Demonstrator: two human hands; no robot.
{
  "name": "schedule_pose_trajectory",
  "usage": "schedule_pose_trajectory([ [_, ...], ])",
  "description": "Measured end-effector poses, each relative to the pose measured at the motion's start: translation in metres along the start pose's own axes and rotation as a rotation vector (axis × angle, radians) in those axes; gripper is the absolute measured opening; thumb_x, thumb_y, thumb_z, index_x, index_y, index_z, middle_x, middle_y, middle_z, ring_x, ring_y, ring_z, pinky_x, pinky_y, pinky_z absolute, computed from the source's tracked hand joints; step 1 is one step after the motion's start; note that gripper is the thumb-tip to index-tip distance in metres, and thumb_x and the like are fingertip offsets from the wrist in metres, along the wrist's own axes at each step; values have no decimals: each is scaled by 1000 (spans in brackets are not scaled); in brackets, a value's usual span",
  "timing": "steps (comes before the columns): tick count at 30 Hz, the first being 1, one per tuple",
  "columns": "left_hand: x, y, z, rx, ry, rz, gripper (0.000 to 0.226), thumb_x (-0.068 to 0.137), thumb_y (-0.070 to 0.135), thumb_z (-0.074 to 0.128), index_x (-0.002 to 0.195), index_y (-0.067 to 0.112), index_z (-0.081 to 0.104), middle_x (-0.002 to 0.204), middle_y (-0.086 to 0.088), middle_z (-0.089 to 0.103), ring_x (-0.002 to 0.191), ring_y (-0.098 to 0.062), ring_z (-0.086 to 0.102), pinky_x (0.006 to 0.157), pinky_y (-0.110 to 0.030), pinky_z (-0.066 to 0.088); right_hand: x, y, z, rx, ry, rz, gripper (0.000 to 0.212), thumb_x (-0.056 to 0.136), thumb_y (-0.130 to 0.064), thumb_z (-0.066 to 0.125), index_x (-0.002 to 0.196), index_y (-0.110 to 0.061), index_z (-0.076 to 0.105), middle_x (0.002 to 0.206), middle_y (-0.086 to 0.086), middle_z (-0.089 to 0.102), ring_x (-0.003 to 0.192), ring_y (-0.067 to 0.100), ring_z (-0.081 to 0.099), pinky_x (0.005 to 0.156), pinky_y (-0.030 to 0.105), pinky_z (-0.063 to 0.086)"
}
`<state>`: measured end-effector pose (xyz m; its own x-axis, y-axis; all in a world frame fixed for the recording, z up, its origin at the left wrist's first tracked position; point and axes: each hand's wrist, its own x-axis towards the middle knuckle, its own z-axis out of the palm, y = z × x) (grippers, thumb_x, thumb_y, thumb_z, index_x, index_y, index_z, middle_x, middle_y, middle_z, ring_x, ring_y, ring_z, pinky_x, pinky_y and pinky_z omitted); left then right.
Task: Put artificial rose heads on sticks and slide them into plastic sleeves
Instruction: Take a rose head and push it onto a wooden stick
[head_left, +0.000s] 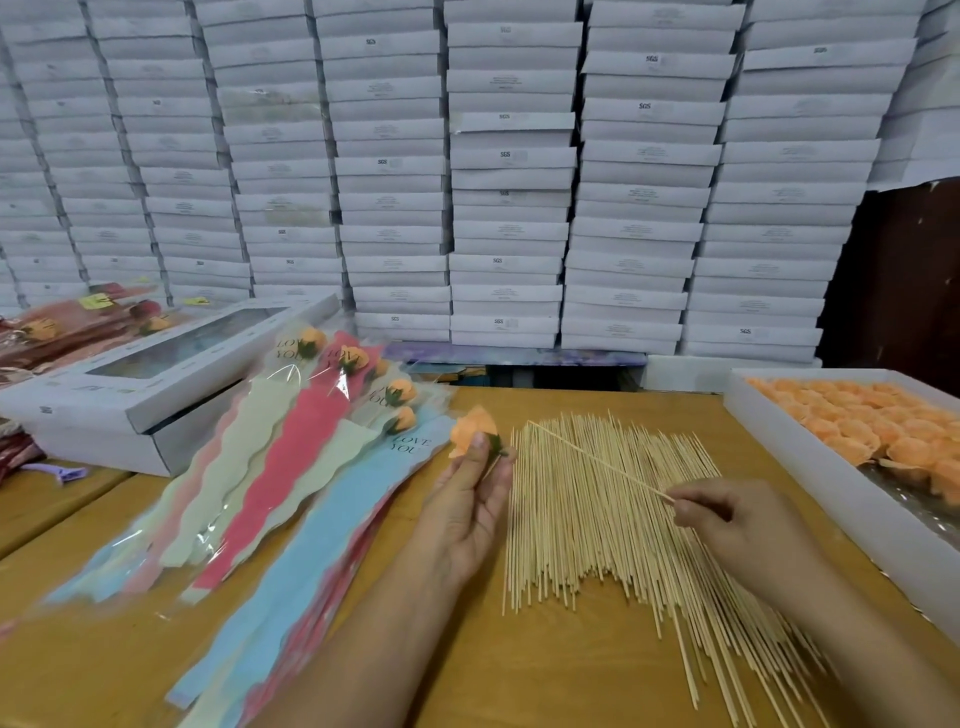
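Left hand (470, 499) pinches an orange rose head (471, 430). Right hand (737, 519) pinches one stick (597, 460), raised over the stick pile (613, 525) between both hands.

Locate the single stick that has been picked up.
Head view, right of centre: the right hand pinches the stick, slanted above the stick pile.

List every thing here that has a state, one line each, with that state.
left hand: pinches a rose head, raised off the table
rose head: loose, not yet on a stick
right hand: pinches one stick by its end
stick: lifted at a slant above the pile
stick pile: spread flat on the table
tray of rose heads: open, partly filled
sleeved roses: finished, fanned out
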<state>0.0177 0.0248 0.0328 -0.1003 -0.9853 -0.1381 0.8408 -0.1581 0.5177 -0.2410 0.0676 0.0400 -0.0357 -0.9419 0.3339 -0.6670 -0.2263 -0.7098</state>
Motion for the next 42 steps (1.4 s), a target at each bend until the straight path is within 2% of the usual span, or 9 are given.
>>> schedule_pose_trajectory([
  [3,-1,1,1,-12,18,8,62,70,13,75,125,-9,56,83,-21,74,62,-18,74,63,-26,60,-3,8,-2,-11,-34,-2,42,90,-14,72,78,-54,66,81,-30,68,89,-4,64,72,16,43],
  [7,-3,1,3,-4,50,14,65,69,14,75,128,-7,57,85,-21,74,62,-18,74,57,-25,61,-3,10,2,-43,-108,-12,32,91,-15,71,89,-47,73,75,-36,68,82,-11,63,70,12,43],
  [10,-4,1,4,1,68,17,63,69,13,75,126,-6,59,90,-21,74,65,-18,75,54,-24,61,-3,12,5,-44,-113,-11,25,92,-16,70,97,-39,76,75,-30,70,83,-7,64,69,10,43],
  [18,-4,1,1,30,56,-6,35,70,15,77,100,-1,69,84,-19,75,62,-16,73,60,-23,60,-3,16,8,-44,-79,-14,22,92,-17,70,100,-36,77,81,-29,68,82,1,67,70,16,48],
  [23,-3,0,1,34,59,-13,34,70,14,77,98,-2,70,86,-20,75,63,-17,73,54,-22,60,-4,16,9,-64,-104,-22,22,92,-17,69,102,-36,76,74,-31,67,81,15,72,72,26,55],
  [27,-3,0,1,30,57,-13,37,70,14,78,101,-3,68,85,-21,74,62,-17,73,52,-22,60,-3,18,8,-67,-91,-19,20,93,-18,68,105,-33,76,78,-29,66,81,5,68,62,11,45],
  [31,-3,1,-1,34,54,-14,37,70,15,78,101,-3,69,87,-21,74,64,-17,73,56,-22,61,-3,16,8,-57,-95,-16,21,93,-19,68,102,-37,75,80,-25,68,88,14,70,70,22,54],
  [35,-3,0,-1,24,53,-9,40,70,15,78,104,-4,68,86,-21,74,63,-17,73,59,-23,60,-3,15,8,-63,-83,-15,22,93,-20,69,100,-41,73,85,-30,66,83,4,67,63,10,44],
  [42,-3,0,0,30,49,-5,40,72,14,77,105,-5,67,86,-20,74,62,-17,73,61,-23,59,-4,14,9,-84,-91,8,20,93,-20,69,106,-34,76,82,-31,66,81,16,71,66,19,50],
])
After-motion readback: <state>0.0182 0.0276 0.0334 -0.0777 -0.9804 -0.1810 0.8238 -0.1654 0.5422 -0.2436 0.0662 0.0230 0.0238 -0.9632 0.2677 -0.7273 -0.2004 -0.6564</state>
